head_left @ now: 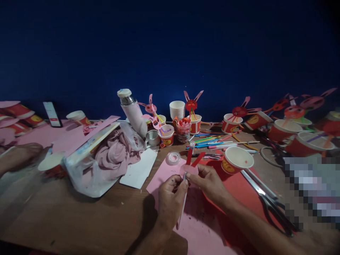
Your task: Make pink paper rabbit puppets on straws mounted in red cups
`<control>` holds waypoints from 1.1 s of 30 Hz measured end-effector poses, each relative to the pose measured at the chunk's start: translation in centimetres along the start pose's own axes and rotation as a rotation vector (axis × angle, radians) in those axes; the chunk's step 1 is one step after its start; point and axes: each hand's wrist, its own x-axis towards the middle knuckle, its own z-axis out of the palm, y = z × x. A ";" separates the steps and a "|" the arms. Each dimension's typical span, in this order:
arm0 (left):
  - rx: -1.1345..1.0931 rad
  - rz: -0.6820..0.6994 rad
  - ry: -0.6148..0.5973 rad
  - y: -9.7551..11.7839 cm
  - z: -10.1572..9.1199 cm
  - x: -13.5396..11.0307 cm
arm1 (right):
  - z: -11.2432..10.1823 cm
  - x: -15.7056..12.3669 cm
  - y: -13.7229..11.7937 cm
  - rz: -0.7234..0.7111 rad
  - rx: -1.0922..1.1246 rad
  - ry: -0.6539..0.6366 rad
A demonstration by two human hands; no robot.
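My left hand (171, 196) is closed around a thin, pale stick (182, 210) that slants down past the palm. Its upper end meets a small round pink paper piece with two red paper ears (189, 168), a rabbit head shape. Between thumb and fingers, my right hand (212, 182) pinches this rabbit head by its edge. Both hands work close together above a pink paper sheet (166, 173) and a red paper sheet (235, 187). Just behind them sits a small round tub (173, 158). What lies between the fingertips is partly hidden.
Scissors (268, 202) and a paper cup (237, 161) lie to the right. Coloured pens (212, 141) and cups with paper rabbits (194, 122) stand behind. Leftward are a plastic bag with cloth (117, 148), a thermos (132, 113), a phone (52, 114) and another person's hand (25, 154).
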 end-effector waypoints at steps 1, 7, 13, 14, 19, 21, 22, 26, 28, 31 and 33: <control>-0.007 -0.005 -0.010 0.0 -0.1 0.0 | 0.0 0.0 0.0 0.010 0.019 -0.005; -0.035 -0.103 -0.109 -0.2 -0.7 0.5 | -0.1 0.3 0.2 0.069 0.077 -0.031; -0.061 -0.123 -0.167 -0.3 -1.5 0.6 | -0.6 0.6 1.1 0.146 0.057 -0.109; -0.047 -0.121 -0.158 -0.3 -1.7 0.6 | -0.7 0.6 1.3 0.156 0.051 -0.123; 0.048 -0.135 -0.119 -0.6 -2.2 0.7 | -0.4 0.4 2.0 0.174 0.018 -0.155; 0.096 -0.127 -0.118 -0.6 -2.2 0.7 | -0.3 0.3 2.0 0.165 0.006 -0.153; 0.118 -0.123 -0.118 -0.6 -2.2 0.7 | -0.2 0.3 1.9 0.160 -0.001 -0.151; 0.150 -0.126 -0.147 -0.6 -2.1 0.7 | -0.2 -0.1 1.8 0.157 -0.033 -0.144; 0.164 -0.135 -0.174 -0.7 -2.0 0.7 | -0.4 -0.4 1.8 0.158 -0.048 -0.139; 0.198 -0.145 -0.213 -0.6 -1.8 0.6 | -0.6 -0.8 1.9 0.162 -0.075 -0.135; 0.224 -0.145 -0.232 -0.6 -1.7 0.6 | -0.8 -1.0 2.0 0.166 -0.099 -0.132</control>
